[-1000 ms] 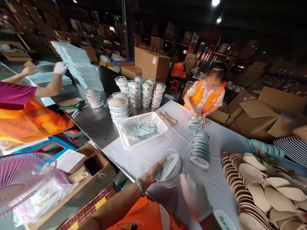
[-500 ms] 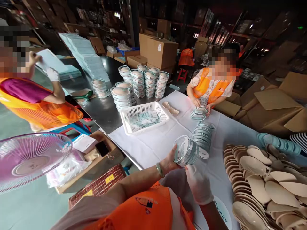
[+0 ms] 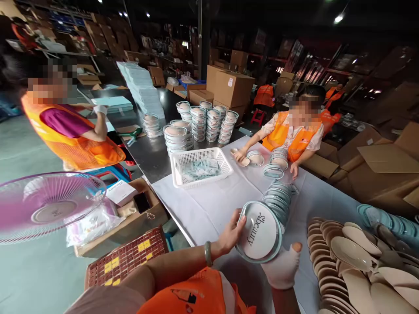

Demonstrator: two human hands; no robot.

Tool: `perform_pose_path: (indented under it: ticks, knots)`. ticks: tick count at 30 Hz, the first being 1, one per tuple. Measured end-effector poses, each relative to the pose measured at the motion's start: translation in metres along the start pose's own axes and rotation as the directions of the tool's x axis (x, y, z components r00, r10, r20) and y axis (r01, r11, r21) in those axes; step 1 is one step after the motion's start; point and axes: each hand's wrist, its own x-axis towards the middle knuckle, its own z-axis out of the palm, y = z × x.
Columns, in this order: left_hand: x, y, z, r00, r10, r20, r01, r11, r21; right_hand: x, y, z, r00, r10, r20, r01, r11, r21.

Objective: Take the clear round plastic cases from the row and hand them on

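My left hand [image 3: 231, 234] grips the left edge of a round clear case [image 3: 259, 231] with a pale blue rim, thumb on its face. A white disc printed "beauty" fills the front of the case, which is tilted up toward me. My right hand [image 3: 284, 264], in a white glove with a bare thumb tip, holds the case from its lower right. Its thumb points up and its other fingers are hidden behind the case. Just beyond stands a leaning row of similar cases [image 3: 277, 196] on the white-covered table [image 3: 209, 209].
A white basket [image 3: 203, 181] of printed packets is ahead. Beige cup-shaped pads [image 3: 353, 266] pile up at right. Stacked cases [image 3: 199, 124] stand on the black table. Co-workers in orange vests sit at left and across. A purple fan [image 3: 54, 207] is at left.
The case in my hands has turned so its printed disc faces me. The co-worker across has reached toward the beige pads near the basket. The left co-worker's hands have lowered. My view has shifted left.
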Motion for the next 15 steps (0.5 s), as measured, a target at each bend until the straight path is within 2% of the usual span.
perform_pose_path:
  ticks: [3,5,8,13,15]
  knots:
    - [-0.004,-0.008,-0.003,0.998,-0.058,0.003,0.058,0.998,0.01,0.005,-0.008,0.012,0.994,0.108,0.0,-0.106,0.974,0.201]
    - [-0.002,-0.011,-0.009,0.999,-0.047,0.018,0.047,0.998,-0.033,0.008,-0.01,0.019,0.99,0.118,0.079,-0.134,0.959,0.249]
    - [0.008,-0.009,-0.019,0.998,-0.04,0.058,0.046,0.992,-0.114,0.012,-0.005,0.026,0.977,0.11,0.181,-0.145,0.971,0.188]
    - [0.026,-0.004,-0.035,0.999,-0.017,0.036,0.022,0.989,-0.148,0.015,0.009,0.034,0.958,0.192,0.215,-0.228,0.961,0.155]
    - [0.026,-0.007,-0.041,0.999,-0.01,0.047,0.016,0.992,-0.123,0.016,0.015,0.033,0.942,0.224,0.248,-0.236,0.972,0.018]
